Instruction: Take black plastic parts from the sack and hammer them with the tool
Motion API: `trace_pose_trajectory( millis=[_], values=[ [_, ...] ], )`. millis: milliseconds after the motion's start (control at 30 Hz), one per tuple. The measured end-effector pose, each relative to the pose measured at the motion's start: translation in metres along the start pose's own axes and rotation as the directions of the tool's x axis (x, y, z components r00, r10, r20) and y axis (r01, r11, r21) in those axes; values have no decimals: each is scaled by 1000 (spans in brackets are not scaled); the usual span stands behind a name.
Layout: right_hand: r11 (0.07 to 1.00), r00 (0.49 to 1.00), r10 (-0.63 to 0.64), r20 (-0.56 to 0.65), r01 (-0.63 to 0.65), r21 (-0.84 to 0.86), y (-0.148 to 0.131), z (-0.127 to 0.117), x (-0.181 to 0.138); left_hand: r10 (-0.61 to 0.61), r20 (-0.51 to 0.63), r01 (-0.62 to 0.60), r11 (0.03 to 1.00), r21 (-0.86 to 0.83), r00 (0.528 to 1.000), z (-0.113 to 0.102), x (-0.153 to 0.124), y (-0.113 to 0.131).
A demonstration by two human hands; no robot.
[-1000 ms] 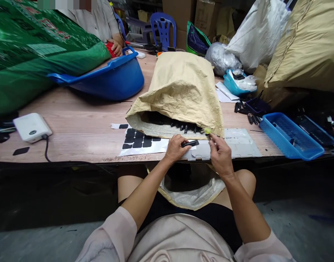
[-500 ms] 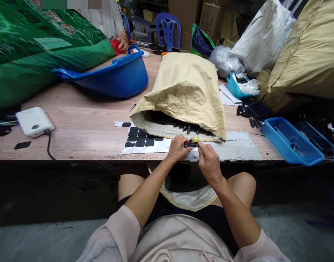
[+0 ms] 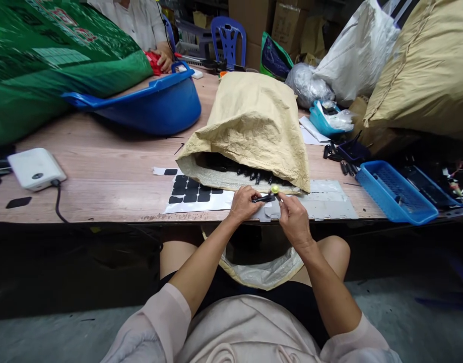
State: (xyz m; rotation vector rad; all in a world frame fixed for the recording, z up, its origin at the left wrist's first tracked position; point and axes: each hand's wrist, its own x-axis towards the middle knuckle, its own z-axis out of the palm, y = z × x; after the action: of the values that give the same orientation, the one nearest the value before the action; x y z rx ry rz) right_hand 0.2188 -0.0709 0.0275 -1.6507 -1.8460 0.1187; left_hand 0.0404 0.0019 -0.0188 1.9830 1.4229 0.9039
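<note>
Just in front of a yellow woven sack [image 3: 254,111], my left hand [image 3: 243,204] pinches a slim black piece [image 3: 264,198] that points to the right. My right hand [image 3: 294,219] is closed on a small thing with a round, bright yellow end [image 3: 274,189]; its exact kind is too small to make out. That yellow end sits at the tip of the black piece; whether they touch I cannot tell. Several black pieces [image 3: 257,178] show inside the sack's open mouth. Beside my left hand lies a white sheet with black rounded-square stickers [image 3: 191,190].
A second open sack [image 3: 269,275] rests between my knees. On the table are a blue basin [image 3: 148,108], a white box with a cable [image 3: 37,169] and a blue basket [image 3: 397,194]. Green sacking [image 3: 65,75] fills the left; another person's hand [image 3: 163,60] is at the back.
My right hand has drawn slightly to the right, and more of the black piece shows between my hands. The whole view has shifted a little.
</note>
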Motion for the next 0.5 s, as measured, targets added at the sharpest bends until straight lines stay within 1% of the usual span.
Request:
trace_pose_trajectory(
  millis=[67,133,200,233,267,333,367,400,433,500],
  values=[
    [1000,997,12,-72,-12,2,6,-11,7,7,-2,-7,1000,6,1000,0,0,1],
    [994,985,80,-152,-89,-56,18,-26,20,11,-5,-11,1000,14,1000,0,0,1],
    [959,953,191,-234,-232,-161,36,-39,34,15,0,-15,1000,23,1000,0,0,2],
    [925,926,259,-274,-319,-207,47,-43,42,16,4,-16,999,28,1000,0,0,2],
    [882,898,333,-287,-404,-242,58,-45,49,14,7,-15,999,33,1000,0,0,2],
    [782,837,487,-247,-545,-304,80,-44,61,14,9,-15,999,43,1000,0,-1,2],
    [744,816,537,-215,-578,-335,90,-42,66,18,7,-18,999,46,1000,1,-1,2],
    [721,805,561,-192,-590,-365,98,-38,69,23,6,-23,999,48,1000,1,-1,2],
    [711,805,567,-176,-586,-388,103,-33,71,28,7,-29,998,50,1000,1,-1,2],
    [714,823,543,-169,-558,-423,110,-24,71,37,13,-37,998,54,999,1,-1,1]
  ],
)
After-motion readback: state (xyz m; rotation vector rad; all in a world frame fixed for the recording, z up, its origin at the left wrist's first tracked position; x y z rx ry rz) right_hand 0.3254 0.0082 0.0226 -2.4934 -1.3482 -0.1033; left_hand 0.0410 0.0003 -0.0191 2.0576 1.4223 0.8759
